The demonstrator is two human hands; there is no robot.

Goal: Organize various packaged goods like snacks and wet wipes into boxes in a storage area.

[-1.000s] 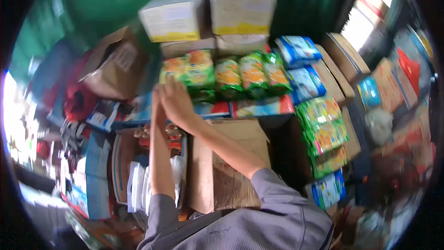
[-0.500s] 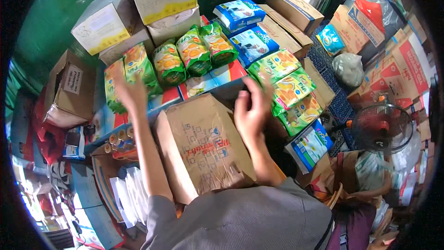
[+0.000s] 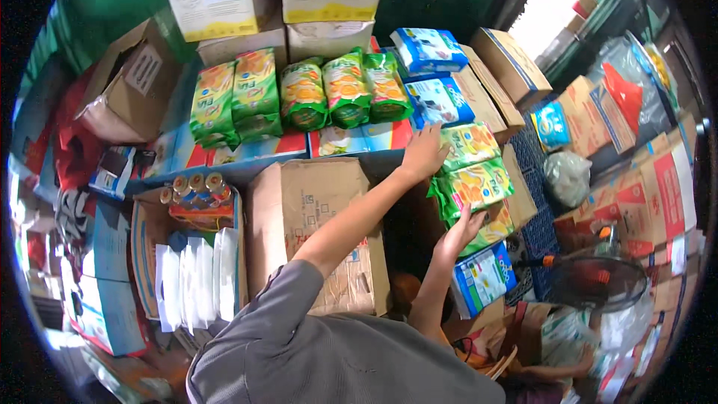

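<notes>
Head view, left to right: five green packets in a row (image 3: 303, 97); brown carton (image 3: 314, 202); left hand (image 3: 426, 153), fingers bent over the far left edge of stacked green packets (image 3: 482, 183), right of the carton; right hand (image 3: 458, 236), fingers extended against the stack's near side, actual grip impossible to make out; blue pack (image 3: 485, 280) just below. Probably light, soft, slick-skinned, crushable inside; best held at opposite ends, flat-palmed, without squeezing
</notes>
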